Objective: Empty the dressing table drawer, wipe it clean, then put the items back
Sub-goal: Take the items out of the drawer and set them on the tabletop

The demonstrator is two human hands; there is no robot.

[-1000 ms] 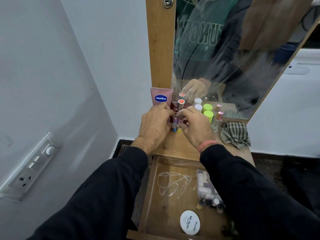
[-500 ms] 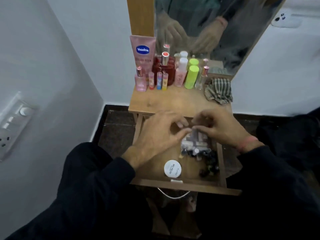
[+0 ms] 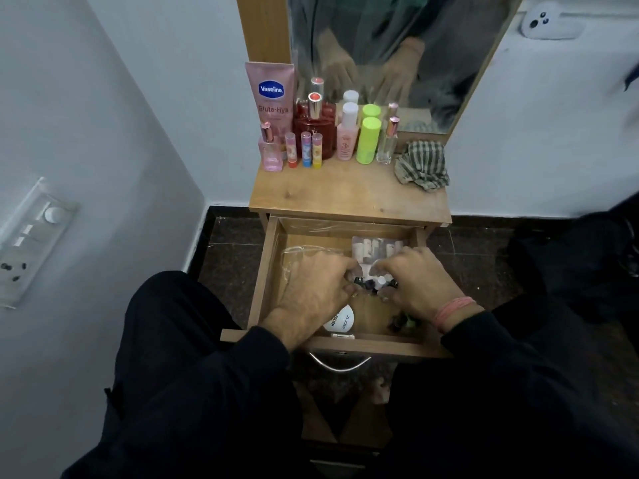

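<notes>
The wooden drawer [image 3: 268, 271] is pulled out under the dressing table. Both hands are inside it. My left hand [image 3: 318, 292] and my right hand [image 3: 418, 281] curl their fingers from either side around a cluster of small dark-capped bottles [image 3: 375, 283]. Behind the hands lies a clear packet of small tubes [image 3: 373, 248]. A white round tin [image 3: 340, 321] sits near the drawer front, partly under my left wrist. A crumpled clear plastic bag [image 3: 294, 252] lies at the drawer's left. A few more small bottles [image 3: 403, 321] show under my right wrist.
On the tabletop [image 3: 349, 198] stand a pink Vaseline tube [image 3: 271, 95], a red bottle [image 3: 314, 133], several lip balms [image 3: 306, 148], a green bottle [image 3: 368, 140] and a checked cloth [image 3: 422, 164]. A mirror [image 3: 380, 46] rises behind. A switch panel [image 3: 31, 236] is on the left wall.
Both hands left the cosmetics on the tabletop, came down into the drawer and closed around the small bottles. The view tilted down.
</notes>
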